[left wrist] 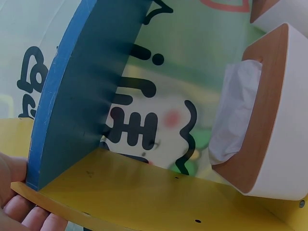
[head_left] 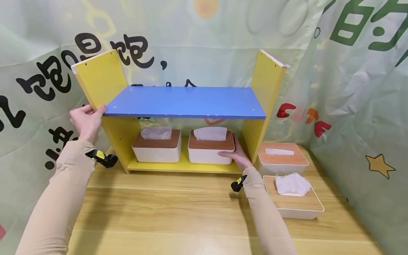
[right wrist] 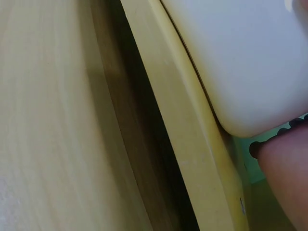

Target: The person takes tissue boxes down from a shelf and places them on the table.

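A yellow shelf unit (head_left: 114, 138) with a blue board (head_left: 185, 102) across it stands on the table. My left hand (head_left: 86, 118) grips its left side panel, thumb by the blue board's front corner; the left wrist view shows the fingers (left wrist: 36, 219) around the panel's edge. On the lower yellow board sit two white tissue boxes with brown lids. My right hand (head_left: 238, 156) holds the right tissue box (head_left: 210, 156) at its right end, thumb across the front. The left tissue box (head_left: 156, 154) stands apart from it. In the right wrist view, the white box (right wrist: 240, 57) rests inside the yellow edge.
Right of the shelf, one tissue box (head_left: 283, 159) stands beside the side panel. Another tissue box (head_left: 294, 203), with a crumpled tissue, sits in front of it near my right forearm. A printed cloth (head_left: 357, 141) hangs behind and around the wooden table (head_left: 165, 212).
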`<state>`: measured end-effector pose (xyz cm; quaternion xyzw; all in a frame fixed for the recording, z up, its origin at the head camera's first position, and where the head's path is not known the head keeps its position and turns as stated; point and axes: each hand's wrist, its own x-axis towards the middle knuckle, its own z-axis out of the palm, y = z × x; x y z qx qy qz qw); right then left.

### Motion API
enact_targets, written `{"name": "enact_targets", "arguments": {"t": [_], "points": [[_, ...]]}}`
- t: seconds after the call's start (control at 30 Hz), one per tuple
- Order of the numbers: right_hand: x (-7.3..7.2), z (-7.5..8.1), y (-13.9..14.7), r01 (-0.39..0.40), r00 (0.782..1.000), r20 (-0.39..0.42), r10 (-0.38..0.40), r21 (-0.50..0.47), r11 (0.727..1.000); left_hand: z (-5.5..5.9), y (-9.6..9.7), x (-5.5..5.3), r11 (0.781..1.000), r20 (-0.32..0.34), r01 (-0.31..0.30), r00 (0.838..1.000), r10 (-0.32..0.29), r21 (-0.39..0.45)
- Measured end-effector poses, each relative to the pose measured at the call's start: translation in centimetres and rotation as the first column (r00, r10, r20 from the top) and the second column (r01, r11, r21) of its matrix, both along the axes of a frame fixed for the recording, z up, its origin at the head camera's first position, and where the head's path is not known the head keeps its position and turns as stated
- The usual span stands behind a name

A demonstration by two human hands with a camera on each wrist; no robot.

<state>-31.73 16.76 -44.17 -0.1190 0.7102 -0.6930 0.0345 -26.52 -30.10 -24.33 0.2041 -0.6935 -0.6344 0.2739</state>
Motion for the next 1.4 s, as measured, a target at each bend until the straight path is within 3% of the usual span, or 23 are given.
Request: {"name": "enact_targets", "arguments": {"t": [0.6, 0.87, 1.4], "points": [[-0.2, -0.1, 0.2, -0.006, 1.0, 0.029, 0.004, 0.066, 0.998, 0.0, 0.2, -0.1, 1.0, -0.015, -0.008, 1.0, 0.008, -0.005], [-0.3, 0.0, 0.1, -0.006, 0.999, 0.041, 0.005, 0.021, 1.0, -0.1, 0.2, -0.2, 0.995, 0.039, -0.019, 0.999, 0.023, -0.097], [-1.0, -0.4, 0.1, -0.049, 0.998, 0.042, 0.05, -0.02, 0.999, 0.2, 0.3, 0.0, 0.995, 0.051, -0.029, 0.998, 0.034, -0.097]]}}
